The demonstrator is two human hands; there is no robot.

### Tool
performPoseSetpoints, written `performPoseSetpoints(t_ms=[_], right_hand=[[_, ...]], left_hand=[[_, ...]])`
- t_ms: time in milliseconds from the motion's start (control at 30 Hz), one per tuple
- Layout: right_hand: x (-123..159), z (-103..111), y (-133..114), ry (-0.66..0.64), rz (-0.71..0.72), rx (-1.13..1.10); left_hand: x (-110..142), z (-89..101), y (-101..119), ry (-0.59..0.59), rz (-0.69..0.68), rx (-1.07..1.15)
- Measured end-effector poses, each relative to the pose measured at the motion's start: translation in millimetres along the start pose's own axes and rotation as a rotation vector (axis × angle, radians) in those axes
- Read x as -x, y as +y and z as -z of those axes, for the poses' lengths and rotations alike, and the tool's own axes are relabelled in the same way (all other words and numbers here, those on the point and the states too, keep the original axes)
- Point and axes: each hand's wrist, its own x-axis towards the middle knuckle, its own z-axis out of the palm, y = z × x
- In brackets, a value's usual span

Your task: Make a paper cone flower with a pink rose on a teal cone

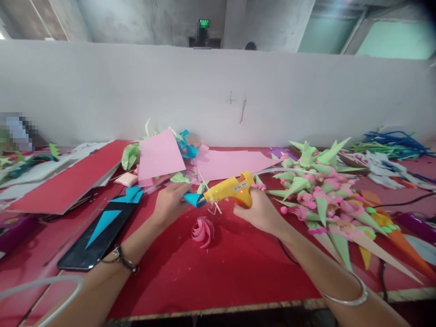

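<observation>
Your right hand (260, 208) is closed around the handle of the yellow plastic glue gun (226, 188), which points toward your left hand (171, 204). Your left hand grips the curled blue paper piece (193, 199) between narrowed fingers; the individual fingertips are too small to tell apart. The blue paper piece is located at the nozzle end of the glue gun, above the red tabletop (184, 281).

The pink curled-strip paper flower (203, 230) rests on the tabletop, near and below the nozzle. On your left, the black flat phone-like device (81, 252) carries a blue paper triangle (104, 226) and folded blue paper scraps (131, 195). Beyond your left hand lies a square pink paper sheet (161, 156), with wider pink paper (235, 164) to its right. On your right, the pile of green, pink and orange paper cones (327, 197) sits beyond your right forearm.
</observation>
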Motion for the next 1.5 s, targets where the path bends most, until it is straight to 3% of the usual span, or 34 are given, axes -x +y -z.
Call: performPoseSetpoints(t_ms=[600, 867, 1067, 1233, 1500], right_hand=[[-2, 5, 2, 0.073, 0.113, 0.284], [-3, 6, 2, 0.088, 0.120, 0.375], [-3, 7, 4, 0.127, 0.197, 0.498], [-2, 8, 1, 0.175, 0.306, 0.460], [1, 12, 1, 0.177, 0.324, 0.580]], left_hand=[[-3, 9.7, 3, -0.034, 0.094, -0.045], [-3, 12.6, 2, -0.034, 0.064, -0.034], [-5, 14.9, 2, -0.092, 0.080, -0.072], [-6, 15.1, 3, -0.154, 0.086, -0.133], [-6, 20.1, 6, -0.196, 0.087, -0.164]])
